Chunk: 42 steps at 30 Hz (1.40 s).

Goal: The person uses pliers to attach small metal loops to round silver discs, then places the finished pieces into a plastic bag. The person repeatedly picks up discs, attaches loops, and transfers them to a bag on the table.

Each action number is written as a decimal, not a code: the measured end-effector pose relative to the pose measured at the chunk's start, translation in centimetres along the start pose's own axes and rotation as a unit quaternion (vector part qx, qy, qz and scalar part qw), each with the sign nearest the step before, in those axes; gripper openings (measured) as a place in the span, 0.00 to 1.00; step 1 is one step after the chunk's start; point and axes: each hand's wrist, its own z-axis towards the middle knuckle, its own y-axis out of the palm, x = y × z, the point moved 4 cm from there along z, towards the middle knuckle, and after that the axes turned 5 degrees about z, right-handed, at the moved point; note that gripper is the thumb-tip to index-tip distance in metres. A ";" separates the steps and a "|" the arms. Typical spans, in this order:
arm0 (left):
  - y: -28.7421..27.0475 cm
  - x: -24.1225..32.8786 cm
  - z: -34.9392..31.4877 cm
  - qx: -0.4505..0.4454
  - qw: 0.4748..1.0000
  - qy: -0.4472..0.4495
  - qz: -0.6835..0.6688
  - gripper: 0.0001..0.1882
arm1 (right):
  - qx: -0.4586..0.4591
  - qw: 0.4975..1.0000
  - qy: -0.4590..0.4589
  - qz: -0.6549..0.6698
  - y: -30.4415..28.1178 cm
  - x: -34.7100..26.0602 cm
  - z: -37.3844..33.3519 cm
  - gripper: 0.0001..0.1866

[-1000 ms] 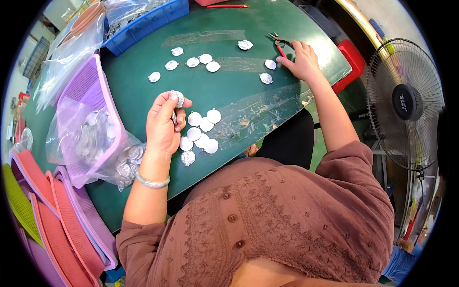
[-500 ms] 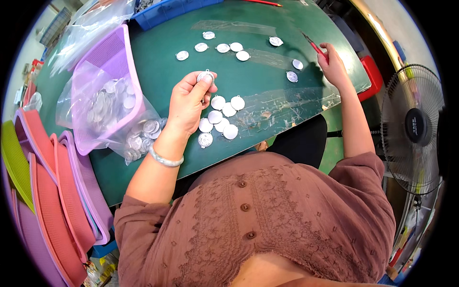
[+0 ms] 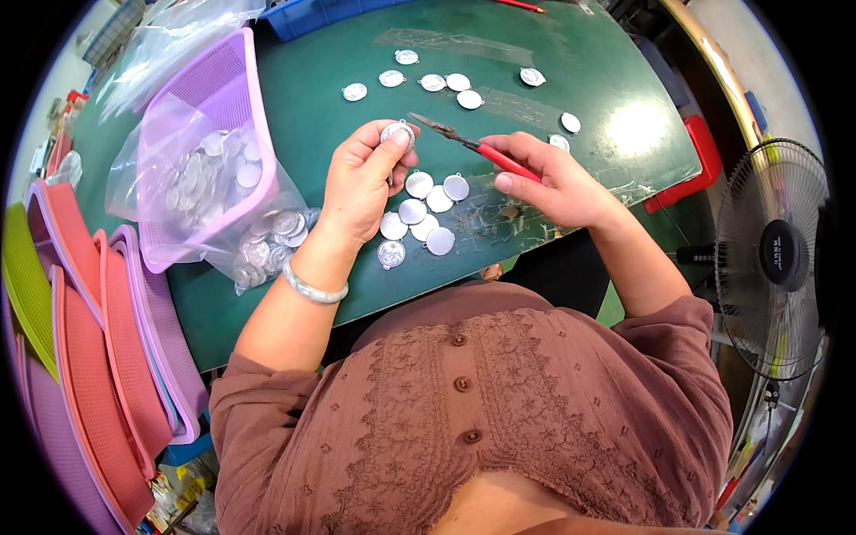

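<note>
In swings the right hand (image 3: 563, 189) from near the right edge of the table (image 3: 615, 89), clasping red-handled pliers (image 3: 483, 151), bringing tool within reach of the silver medallion (image 3: 399, 130) the left hand (image 3: 361, 185) pinches inward of the near edge.

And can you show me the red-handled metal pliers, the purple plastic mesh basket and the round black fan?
Red-handled metal pliers (image 3: 492, 155): head view, on a red handle.
Purple plastic mesh basket (image 3: 212, 75): head view, on its bare inner wall.
Round black fan (image 3: 780, 252): head view, on its central hub.
</note>
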 end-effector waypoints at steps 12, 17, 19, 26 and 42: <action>-0.1 -0.4 0.1 0.000 1.000 0.005 0.003 0.07 | -0.019 0.999 -0.012 -0.047 0.8 -0.6 0.4 0.19; -0.1 -0.1 0.0 0.004 1.000 -0.002 0.002 0.06 | 0.004 0.998 -0.014 -0.060 0.6 -0.6 0.4 0.19; -0.1 -0.2 0.1 0.004 1.000 -0.003 -0.002 0.06 | -0.005 0.997 -0.021 -0.079 0.6 -0.2 0.5 0.19; -0.2 -0.2 0.1 0.006 1.000 -0.006 0.006 0.07 | -0.014 0.996 -0.022 -0.083 0.6 -0.4 0.5 0.19; -0.4 -0.4 0.1 0.016 0.999 -0.022 0.024 0.06 | -0.029 0.989 -0.051 -0.135 0.6 -0.5 0.7 0.19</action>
